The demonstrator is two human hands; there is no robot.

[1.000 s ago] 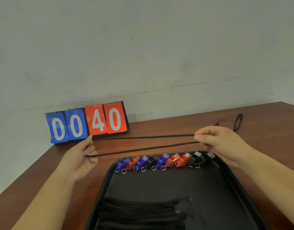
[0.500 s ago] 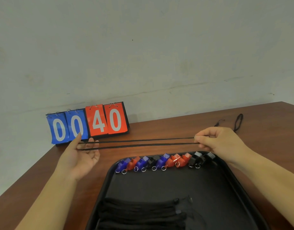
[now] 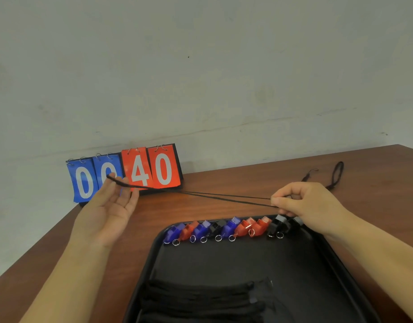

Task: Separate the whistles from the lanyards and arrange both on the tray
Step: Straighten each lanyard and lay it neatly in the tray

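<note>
Only the right hand (image 3: 303, 203) pinches the thin black cord lanyard (image 3: 224, 199), stretched above the brown wooden counter (image 3: 375, 173) behind the black plastic tray (image 3: 224, 262). Its loop merely drapes over the open left hand (image 3: 107, 210), so slack could drop it onto the row of coloured plastic whistles (image 3: 228, 228).

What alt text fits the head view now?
Two hands stretch a black lanyard over a wooden table: the right hand pinches it, the left hand carries its loop on straight fingers. A black tray holds a row of whistles and folded lanyards; a scoreboard reads 0040.
</note>
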